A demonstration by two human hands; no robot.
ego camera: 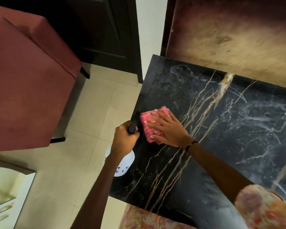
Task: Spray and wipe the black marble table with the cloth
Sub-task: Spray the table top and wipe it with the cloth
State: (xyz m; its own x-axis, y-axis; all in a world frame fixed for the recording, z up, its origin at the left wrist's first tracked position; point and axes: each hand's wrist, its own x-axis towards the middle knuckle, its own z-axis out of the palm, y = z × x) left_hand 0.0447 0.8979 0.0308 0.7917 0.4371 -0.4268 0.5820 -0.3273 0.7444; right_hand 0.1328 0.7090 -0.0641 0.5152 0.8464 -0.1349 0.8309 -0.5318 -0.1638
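Under the left hand [125,138], the spray bottle [122,164] is mostly hidden.

Counted: one black marble table [221,129], veined in gold and white. One pink cloth [153,123] on it. One spray bottle [125,161], white-bodied with a black head. Two bare hands, a left hand [125,138] and a right hand [168,129]. One dark band [191,144] at the right wrist. One red upholstered chair [26,80]. One dark door [97,30]. One patterned sleeve [262,207].
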